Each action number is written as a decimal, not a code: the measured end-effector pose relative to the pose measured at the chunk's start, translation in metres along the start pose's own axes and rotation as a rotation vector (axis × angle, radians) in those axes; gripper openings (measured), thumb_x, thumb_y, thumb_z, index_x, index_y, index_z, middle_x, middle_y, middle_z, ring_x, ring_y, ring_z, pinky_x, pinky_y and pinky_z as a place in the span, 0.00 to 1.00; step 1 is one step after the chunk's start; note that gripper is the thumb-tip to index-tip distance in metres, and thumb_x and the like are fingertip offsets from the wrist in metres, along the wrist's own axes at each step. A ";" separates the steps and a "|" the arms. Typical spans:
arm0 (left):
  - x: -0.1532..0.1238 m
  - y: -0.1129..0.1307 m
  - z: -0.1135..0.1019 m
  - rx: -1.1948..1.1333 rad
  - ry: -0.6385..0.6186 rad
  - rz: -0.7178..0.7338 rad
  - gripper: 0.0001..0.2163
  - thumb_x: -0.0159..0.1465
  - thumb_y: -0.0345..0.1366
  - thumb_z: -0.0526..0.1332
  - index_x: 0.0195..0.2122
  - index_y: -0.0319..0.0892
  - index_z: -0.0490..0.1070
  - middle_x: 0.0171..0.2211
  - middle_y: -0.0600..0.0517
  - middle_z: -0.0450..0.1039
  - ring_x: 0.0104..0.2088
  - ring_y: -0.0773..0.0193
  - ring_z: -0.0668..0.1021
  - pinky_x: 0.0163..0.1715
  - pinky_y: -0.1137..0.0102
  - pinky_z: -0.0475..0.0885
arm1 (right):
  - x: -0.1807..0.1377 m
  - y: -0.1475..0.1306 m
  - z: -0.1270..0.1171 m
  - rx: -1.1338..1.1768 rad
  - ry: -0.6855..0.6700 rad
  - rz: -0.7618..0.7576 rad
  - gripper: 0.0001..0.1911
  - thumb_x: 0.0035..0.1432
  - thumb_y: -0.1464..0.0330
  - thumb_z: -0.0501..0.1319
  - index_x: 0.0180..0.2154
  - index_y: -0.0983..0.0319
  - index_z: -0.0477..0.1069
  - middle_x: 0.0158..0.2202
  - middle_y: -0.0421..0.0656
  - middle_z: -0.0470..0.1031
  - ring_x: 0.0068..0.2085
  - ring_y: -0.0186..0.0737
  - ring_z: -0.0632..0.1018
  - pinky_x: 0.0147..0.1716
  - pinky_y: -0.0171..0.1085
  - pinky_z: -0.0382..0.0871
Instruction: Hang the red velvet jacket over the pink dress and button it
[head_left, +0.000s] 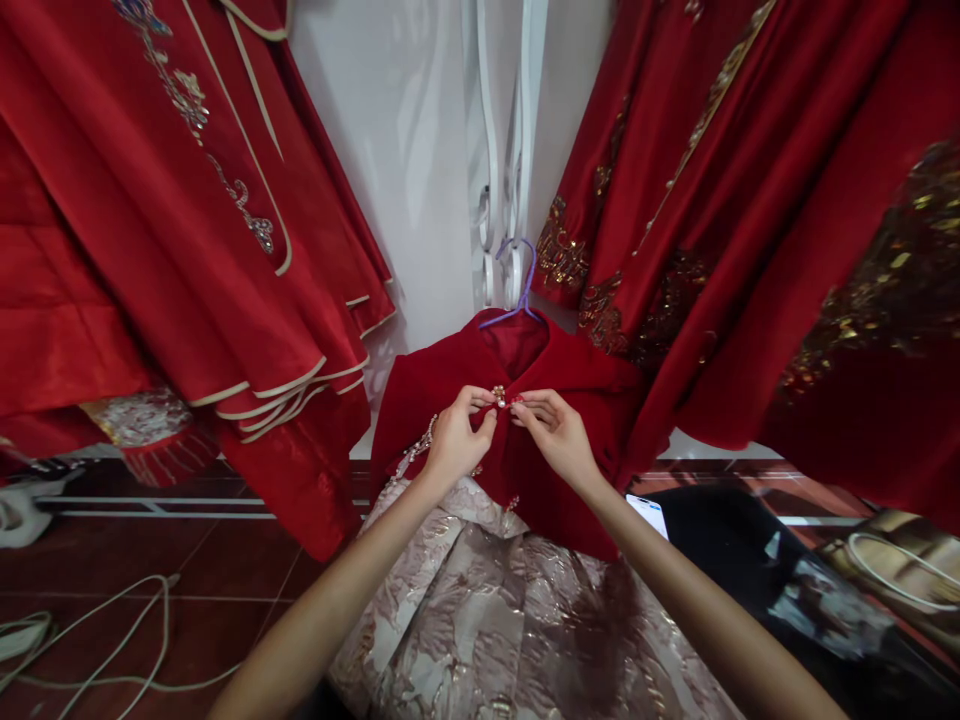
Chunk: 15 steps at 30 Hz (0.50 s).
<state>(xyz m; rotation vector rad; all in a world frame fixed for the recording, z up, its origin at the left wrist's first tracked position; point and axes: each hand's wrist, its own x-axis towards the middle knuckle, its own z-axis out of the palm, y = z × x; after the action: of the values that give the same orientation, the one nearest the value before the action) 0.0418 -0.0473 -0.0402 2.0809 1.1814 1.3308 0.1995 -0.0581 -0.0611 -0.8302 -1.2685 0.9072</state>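
A red jacket (570,350) with a floral pale pink brocade skirt part (480,600) hangs in front of me on a purple hanger (527,285). At its front opening, just below the collar, sits a jewelled button (500,396). My left hand (459,432) is closed in a pinch on the jacket edge at this button. Facing it, my right hand (556,430) pinches the opposite front edge, its fingertips almost meeting the left ones. Some fabric between the fingertips is hidden. Beaded trim (420,445) runs beside my left wrist.
Red garments with cream piping (300,300) hang at left, and red ones with gold sequins (750,250) at right. Behind stands a white door with curved handles (487,150). A white cable (161,620) lies on the floor; a phone (649,515) rests on dark cloth (712,560).
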 end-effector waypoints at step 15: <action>0.019 0.022 -0.012 0.479 -0.244 0.110 0.07 0.62 0.40 0.56 0.35 0.43 0.68 0.32 0.49 0.77 0.30 0.62 0.78 0.28 0.71 0.68 | 0.004 -0.006 0.000 -0.161 0.020 -0.027 0.16 0.50 0.57 0.66 0.36 0.59 0.69 0.37 0.45 0.78 0.40 0.43 0.80 0.42 0.42 0.76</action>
<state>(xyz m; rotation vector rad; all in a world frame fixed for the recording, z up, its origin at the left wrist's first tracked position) 0.0445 -0.0452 -0.0086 2.5845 1.3923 0.8552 0.2007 -0.0569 -0.0540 -0.9434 -1.3448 0.7808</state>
